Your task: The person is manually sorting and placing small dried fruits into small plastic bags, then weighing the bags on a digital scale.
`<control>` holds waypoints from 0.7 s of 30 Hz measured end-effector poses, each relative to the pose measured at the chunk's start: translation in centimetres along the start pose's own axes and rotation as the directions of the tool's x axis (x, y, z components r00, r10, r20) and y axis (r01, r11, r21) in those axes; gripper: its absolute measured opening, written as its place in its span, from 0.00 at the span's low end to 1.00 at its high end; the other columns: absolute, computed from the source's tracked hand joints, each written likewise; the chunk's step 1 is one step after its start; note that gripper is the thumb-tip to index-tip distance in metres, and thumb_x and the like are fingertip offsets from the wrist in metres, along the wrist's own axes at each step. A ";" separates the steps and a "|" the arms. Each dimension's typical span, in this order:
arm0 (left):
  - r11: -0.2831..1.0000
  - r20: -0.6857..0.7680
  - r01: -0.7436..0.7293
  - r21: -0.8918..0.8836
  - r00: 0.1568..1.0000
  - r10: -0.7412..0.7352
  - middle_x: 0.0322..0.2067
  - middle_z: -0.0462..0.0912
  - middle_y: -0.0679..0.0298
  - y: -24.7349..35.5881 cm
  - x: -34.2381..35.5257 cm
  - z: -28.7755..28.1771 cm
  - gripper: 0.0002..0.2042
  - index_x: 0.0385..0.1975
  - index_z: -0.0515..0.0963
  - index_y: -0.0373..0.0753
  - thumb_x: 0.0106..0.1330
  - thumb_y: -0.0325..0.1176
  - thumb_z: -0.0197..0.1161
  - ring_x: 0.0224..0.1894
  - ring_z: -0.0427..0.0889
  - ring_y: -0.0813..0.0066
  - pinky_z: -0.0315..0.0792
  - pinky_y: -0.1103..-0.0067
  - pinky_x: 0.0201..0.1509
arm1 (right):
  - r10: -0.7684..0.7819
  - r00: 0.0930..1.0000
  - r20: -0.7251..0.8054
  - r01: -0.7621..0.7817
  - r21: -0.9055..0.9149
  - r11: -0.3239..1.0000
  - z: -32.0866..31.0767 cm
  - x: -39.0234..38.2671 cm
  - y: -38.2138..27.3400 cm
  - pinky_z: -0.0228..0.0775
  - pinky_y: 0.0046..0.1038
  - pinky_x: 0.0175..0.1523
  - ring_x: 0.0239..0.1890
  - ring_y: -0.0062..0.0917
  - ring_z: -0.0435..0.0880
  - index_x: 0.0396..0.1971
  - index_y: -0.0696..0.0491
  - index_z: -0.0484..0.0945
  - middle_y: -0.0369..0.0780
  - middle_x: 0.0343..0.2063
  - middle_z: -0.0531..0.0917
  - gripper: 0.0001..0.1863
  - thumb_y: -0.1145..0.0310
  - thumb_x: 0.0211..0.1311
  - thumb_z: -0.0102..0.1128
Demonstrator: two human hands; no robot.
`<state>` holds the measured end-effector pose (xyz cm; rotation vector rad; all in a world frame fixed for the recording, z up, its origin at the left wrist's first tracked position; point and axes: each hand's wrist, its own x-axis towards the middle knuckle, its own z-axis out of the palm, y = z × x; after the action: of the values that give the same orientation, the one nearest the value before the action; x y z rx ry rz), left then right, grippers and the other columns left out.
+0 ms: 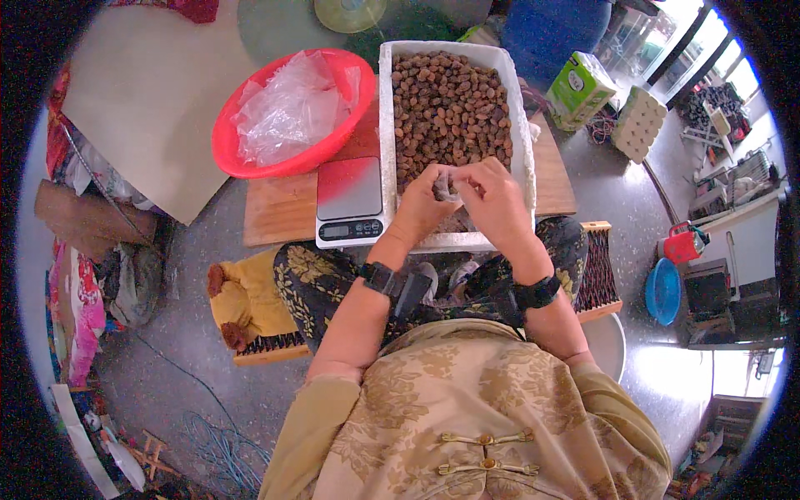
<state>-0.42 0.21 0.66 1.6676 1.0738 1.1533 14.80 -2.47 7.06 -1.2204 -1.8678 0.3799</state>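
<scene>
A clear bag is held by left hand and right hand, grips narrow; it could be torn by hard tugging!

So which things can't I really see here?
All in the head view:
- Most of the see-through plastic: fingers of the left hand and right hand cover it.
- The digital scale's display: too small and blurry to read.
- The white foam box's bottom: brown nut-like pieces hide it.
- The blue barrel's top: cut off by the upper edge.
</scene>
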 end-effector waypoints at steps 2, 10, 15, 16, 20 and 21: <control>0.999 0.041 -0.013 0.046 0.999 0.011 0.39 0.83 0.59 -1.8 0.2 0.2 0.21 0.47 0.75 0.39 0.53 0.25 0.71 0.41 0.82 0.67 0.74 0.75 0.50 | 0.105 0.991 0.085 -0.089 -0.182 0.979 0.3 -0.3 0.2 0.75 0.41 0.45 0.41 0.46 0.80 0.41 0.52 0.81 0.47 0.36 0.79 0.10 0.70 0.60 0.59; 0.984 0.026 -0.090 0.156 0.996 0.087 0.49 0.81 0.50 -3.5 0.2 1.1 0.25 0.54 0.72 0.39 0.54 0.25 0.69 0.52 0.81 0.50 0.75 0.67 0.53 | 0.106 0.985 0.135 -0.077 -0.203 0.976 1.2 -0.7 0.7 0.74 0.44 0.48 0.43 0.49 0.79 0.45 0.50 0.80 0.50 0.40 0.77 0.13 0.72 0.60 0.56; 0.982 0.045 -0.101 0.159 0.994 0.095 0.52 0.80 0.49 -2.8 0.1 1.1 0.30 0.60 0.69 0.41 0.53 0.25 0.69 0.52 0.81 0.50 0.75 0.67 0.55 | 0.129 0.976 0.177 -0.108 -0.122 0.987 1.5 -0.9 1.7 0.73 0.45 0.51 0.45 0.51 0.78 0.45 0.52 0.78 0.51 0.41 0.76 0.14 0.73 0.59 0.58; 0.982 0.049 -0.122 0.144 0.992 0.116 0.51 0.81 0.50 -2.5 0.1 1.1 0.29 0.58 0.71 0.40 0.53 0.25 0.68 0.51 0.82 0.52 0.76 0.67 0.54 | 0.121 0.975 0.184 -0.112 -0.056 0.992 1.4 -0.9 1.8 0.72 0.45 0.51 0.46 0.51 0.78 0.45 0.52 0.78 0.51 0.41 0.76 0.13 0.72 0.59 0.59; 0.989 0.114 -0.052 0.135 0.993 0.036 0.45 0.84 0.53 -2.0 0.2 0.7 0.22 0.51 0.77 0.38 0.53 0.23 0.66 0.48 0.84 0.56 0.76 0.70 0.52 | 0.179 0.955 0.239 -0.186 0.009 0.982 1.5 -0.9 2.0 0.71 0.44 0.52 0.47 0.51 0.77 0.44 0.53 0.77 0.51 0.42 0.76 0.13 0.71 0.58 0.61; 0.989 0.115 -0.052 0.136 0.993 0.036 0.45 0.84 0.53 -2.0 0.2 0.6 0.22 0.51 0.77 0.38 0.53 0.23 0.66 0.48 0.84 0.56 0.76 0.70 0.52 | 0.179 0.955 0.238 -0.186 0.010 0.982 1.4 -0.9 1.9 0.71 0.44 0.52 0.47 0.51 0.77 0.44 0.53 0.77 0.51 0.42 0.76 0.13 0.71 0.58 0.61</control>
<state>-0.17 0.87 -1.27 1.8501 1.0713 1.0189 14.98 -2.07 4.51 -1.3802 -1.9435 0.6803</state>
